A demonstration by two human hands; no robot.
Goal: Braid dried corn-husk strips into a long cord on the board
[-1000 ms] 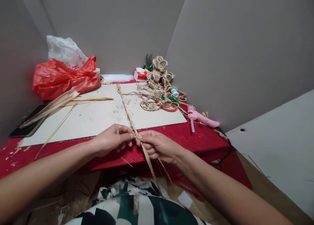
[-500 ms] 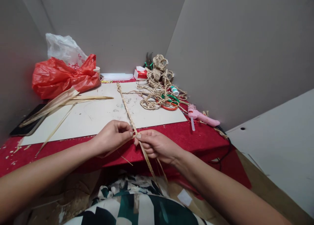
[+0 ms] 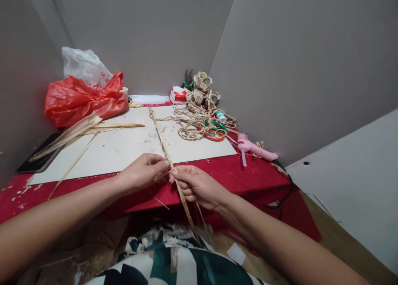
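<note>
Right hand (image 3: pixel 199 183) and left hand (image 3: pixel 141 173) pinch a plaited cord (image 3: pixel 162 141)

Through the head view, my only one, I find the right hand closed on the cord's near end, thumb on top and fingers curled beneath, presumably so the plait cannot loosen there. The left hand is closed too, thumb and forefinger meeting at the cord's left edge, just above; which strand they grip I can't make out. Below the right hand, loose strips (image 3: pixel 184 201) hang past the front edge of the cloth-covered surface (image 3: pixel 242 177), where I judge they can't snag.

From the hands, the cord runs away over a pale board (image 3: pixel 121 146), which seems to give it a flat bed. Near its far end, a thinner line (image 3: pixel 168 118) leads to a tangle of twine (image 3: pixel 198 97), perhaps as an anchor. To the right sit scissors (image 3: pixel 214 139) and a pink glue gun (image 3: pixel 256 149); to the left, dry husk leaves (image 3: pixel 71 136) lie partly over a dark flat device (image 3: pixel 37 167), all clear of the cord's line.
</note>
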